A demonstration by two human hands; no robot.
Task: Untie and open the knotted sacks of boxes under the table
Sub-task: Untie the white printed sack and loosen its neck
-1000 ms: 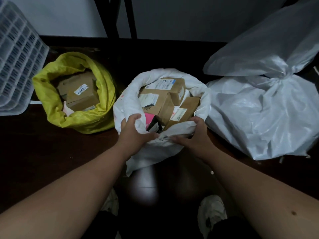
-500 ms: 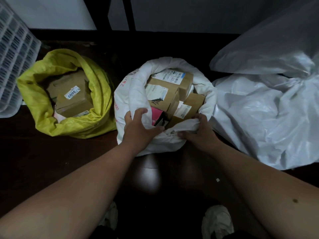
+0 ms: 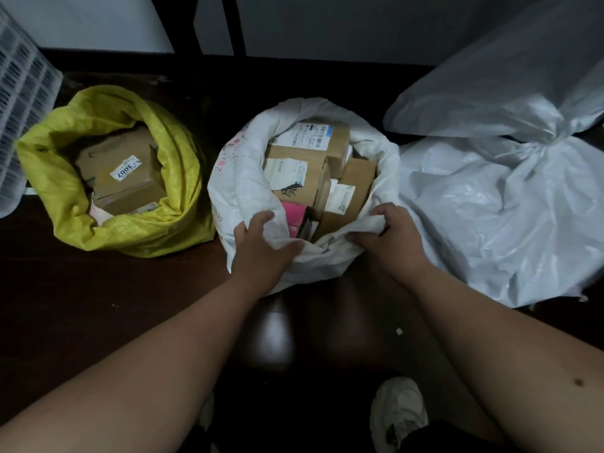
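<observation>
Gripping the near rim of the open white sack at centre, left hand and right hand curl round bunched fabric, forearms converging from 7 and 5 o'clock. Boxes fill it. Yellow sack lies open at 9 o'clock; knotted sack at 3 o'clock.

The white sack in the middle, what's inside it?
The white sack holds brown cardboard boxes with white shipping labels, plus a pink packet near the front. Both hands grip its near rim, left hand and right hand. Anything deeper is covered.
</observation>
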